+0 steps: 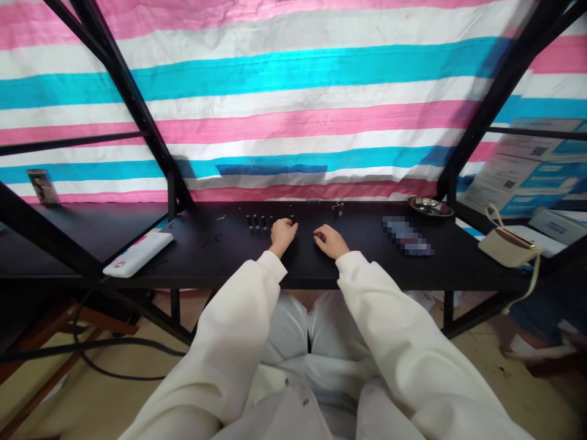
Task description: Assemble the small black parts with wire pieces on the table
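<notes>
Both my hands rest on a black table, arms in white sleeves. My left hand has its fingers curled, with the fingertips pinched near a tiny dark piece by the table's middle. Just left of it stands a short row of small dark upright pieces. My right hand lies a little to the right, fingers curled down onto the tabletop; what they hold, if anything, is too small to make out. More tiny parts lie farther back near the striped tarp.
A white flat device lies at the left front of the table. A metal dish sits back right, with a blurred flat object before it. A beige pouch is at the far right. Black frame posts rise on both sides.
</notes>
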Demonstrator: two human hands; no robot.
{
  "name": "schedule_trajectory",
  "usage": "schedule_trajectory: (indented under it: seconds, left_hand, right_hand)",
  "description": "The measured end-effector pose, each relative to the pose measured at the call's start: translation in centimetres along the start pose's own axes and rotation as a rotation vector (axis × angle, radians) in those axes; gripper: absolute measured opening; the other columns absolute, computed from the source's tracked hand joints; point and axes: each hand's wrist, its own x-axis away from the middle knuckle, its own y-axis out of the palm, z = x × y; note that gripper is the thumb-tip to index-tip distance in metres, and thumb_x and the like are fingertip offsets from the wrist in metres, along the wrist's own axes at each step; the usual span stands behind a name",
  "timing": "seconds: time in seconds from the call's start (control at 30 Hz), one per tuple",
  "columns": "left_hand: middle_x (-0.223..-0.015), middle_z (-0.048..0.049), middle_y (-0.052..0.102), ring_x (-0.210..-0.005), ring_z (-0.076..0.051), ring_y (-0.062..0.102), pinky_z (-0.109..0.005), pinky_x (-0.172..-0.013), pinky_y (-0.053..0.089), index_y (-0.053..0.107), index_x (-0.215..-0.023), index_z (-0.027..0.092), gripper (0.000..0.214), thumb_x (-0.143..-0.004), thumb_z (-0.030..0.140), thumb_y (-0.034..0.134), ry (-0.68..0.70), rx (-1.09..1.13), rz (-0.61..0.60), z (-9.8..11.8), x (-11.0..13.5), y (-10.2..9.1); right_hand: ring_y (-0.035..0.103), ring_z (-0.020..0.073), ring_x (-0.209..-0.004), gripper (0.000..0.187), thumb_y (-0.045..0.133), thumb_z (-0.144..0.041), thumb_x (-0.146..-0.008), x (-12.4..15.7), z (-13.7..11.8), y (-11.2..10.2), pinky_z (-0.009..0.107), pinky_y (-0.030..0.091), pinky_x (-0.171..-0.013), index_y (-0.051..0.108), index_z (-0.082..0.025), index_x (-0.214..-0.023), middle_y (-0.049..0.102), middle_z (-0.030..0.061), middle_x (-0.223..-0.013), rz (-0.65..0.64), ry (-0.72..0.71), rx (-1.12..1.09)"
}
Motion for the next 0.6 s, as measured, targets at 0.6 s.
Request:
schedule_trajectory:
  seconds: [0.6]
  left_hand:
    - [-0.069,-0.0106,0.067,-0.076,-0.023,0.063,-0.03,-0.068,0.044,0.068,-0.078,0.017,0.017,-0.073,0.031,0.059,-0.111,-0.265,0.017,-1.7,-0.3,-2.7]
  right_hand:
    - [0.052,0.0133,-0.065,0.014,0.047,-0.018,-0.079,0.1,0.4,0.1,0.027,0.043,-0.067,0.061,-0.019,-0.082,0.056,0.0037,-0.083,0.016,0.014,0.02]
